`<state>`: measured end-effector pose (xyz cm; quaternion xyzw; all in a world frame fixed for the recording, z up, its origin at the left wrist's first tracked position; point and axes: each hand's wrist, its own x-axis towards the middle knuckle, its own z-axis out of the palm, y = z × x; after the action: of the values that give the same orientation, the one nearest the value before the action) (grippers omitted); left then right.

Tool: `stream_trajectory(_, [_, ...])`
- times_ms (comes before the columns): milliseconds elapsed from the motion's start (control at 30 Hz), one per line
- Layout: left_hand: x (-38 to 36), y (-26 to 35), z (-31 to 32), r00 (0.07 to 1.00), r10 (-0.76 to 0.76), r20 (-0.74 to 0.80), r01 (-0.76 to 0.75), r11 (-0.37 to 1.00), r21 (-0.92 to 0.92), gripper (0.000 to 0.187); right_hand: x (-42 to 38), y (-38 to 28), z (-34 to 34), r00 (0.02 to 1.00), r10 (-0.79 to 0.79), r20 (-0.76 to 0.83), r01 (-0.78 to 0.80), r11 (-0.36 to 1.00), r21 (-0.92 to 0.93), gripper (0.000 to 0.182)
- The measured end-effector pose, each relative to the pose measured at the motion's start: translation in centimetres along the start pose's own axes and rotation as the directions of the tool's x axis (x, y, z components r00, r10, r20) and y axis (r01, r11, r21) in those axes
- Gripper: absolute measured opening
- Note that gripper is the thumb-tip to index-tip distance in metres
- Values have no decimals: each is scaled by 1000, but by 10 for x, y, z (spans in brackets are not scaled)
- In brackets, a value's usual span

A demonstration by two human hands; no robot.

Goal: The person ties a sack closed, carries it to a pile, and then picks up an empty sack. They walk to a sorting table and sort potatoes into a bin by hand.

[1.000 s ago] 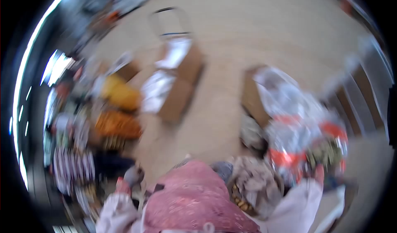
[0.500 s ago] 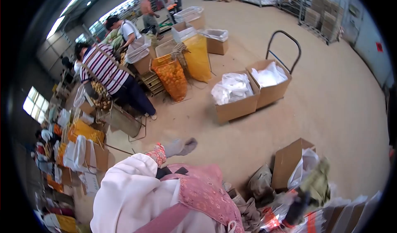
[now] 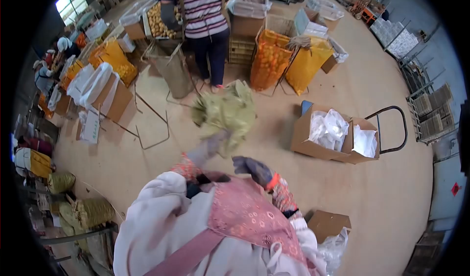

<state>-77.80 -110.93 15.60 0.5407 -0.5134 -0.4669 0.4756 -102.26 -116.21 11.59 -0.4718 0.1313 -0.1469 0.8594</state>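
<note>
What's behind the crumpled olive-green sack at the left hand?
Beyond the olive-green sack, a co-worker's feet and tan floor show. Whatever lies directly behind it is covered and can't be seen.

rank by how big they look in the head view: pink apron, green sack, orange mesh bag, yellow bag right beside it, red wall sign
1. Pink apron
2. Green sack
3. Orange mesh bag and yellow bag: too alike to rank
4. Red wall sign

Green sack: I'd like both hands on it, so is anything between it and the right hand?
Nothing visible blocks the way. The right hand is just short of the green sack, with only floor showing in the gap. The left hand grips the sack's near edge, off to one side.
</note>
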Motion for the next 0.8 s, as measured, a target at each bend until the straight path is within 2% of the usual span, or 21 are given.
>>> stream_trajectory(33, [-6,-19,-37,993,96,64,-109,966,233,41,24,9,-7,983,142,-118,-131,986,99,53])
stream_trajectory(67, [-15,-44,-79,973,178,146,-225,866,447,42,53,20,-14,958,168,-232,-137,980,145,52])
stream_trajectory(100, [-30,-84,-112,978,161,136,-205,877,435,42,80,38,-27,938,166,-304,-104,973,208,54])
stream_trajectory(133, [-49,-136,-140,998,-21,57,7,972,233,47,102,33,-19,851,264,-454,-154,952,266,64])
stream_trajectory(167, [-66,-165,-155,976,-218,26,218,976,9,53,125,27,-25,863,346,-369,-203,905,375,69])
stream_trajectory(200, [-67,-120,-151,997,-74,-17,74,997,35,52,140,0,4,905,236,-353,-49,883,467,73])
stream_trajectory(267, [-64,-23,-144,970,220,-100,-207,970,128,49,174,-20,9,990,103,-99,-2,706,708,81])
stream_trajectory(300, [-56,-28,-145,954,239,-180,-207,962,180,43,191,-12,-14,959,224,-174,-30,690,723,87])
stream_trajectory(333, [-43,-36,-148,935,263,-240,-215,954,209,37,211,16,-42,868,350,-353,-19,733,680,91])
stream_trajectory(367, [-24,-29,-158,970,150,-190,-118,978,169,31,222,10,-49,864,375,-336,-88,769,634,89])
stream_trajectory(400, [-15,-22,-166,983,22,-184,8,987,159,26,230,1,-52,859,435,-268,-214,782,586,88])
stream_trajectory(433, [-13,-36,-173,975,11,-223,24,987,156,26,248,-3,-50,857,457,-239,-252,775,579,88])
stream_trajectory(500, [-31,-65,-194,936,47,-349,-27,998,63,24,290,-4,-31,904,422,-65,-220,591,776,83])
stream_trajectory(533, [-25,-27,-160,904,268,-334,-134,918,374,26,276,-29,-27,887,460,47,-322,542,776,63])
stream_trajectory(567, [-30,-30,-165,901,273,-337,-153,927,342,27,290,-39,-23,878,464,118,-384,537,751,62])
stream_trajectory(633, [-32,-28,-166,841,105,-531,25,973,231,29,325,-45,-24,840,493,227,-498,534,683,61])
stream_trajectory(667, [-36,-34,-176,808,72,-584,73,973,221,29,348,-47,-25,817,511,267,-545,534,647,61])
stream_trajectory(733, [-44,-49,-192,734,-33,-678,418,808,414,34,391,-53,-31,775,536,334,-620,545,564,59])
stream_trajectory(767, [-59,-56,-180,697,-10,-717,436,799,413,34,399,-57,-29,765,532,365,-641,569,515,59])
stream_trajectory(800, [-71,-67,-176,605,-39,-796,556,736,386,36,416,-62,-30,755,530,387,-656,588,473,58])
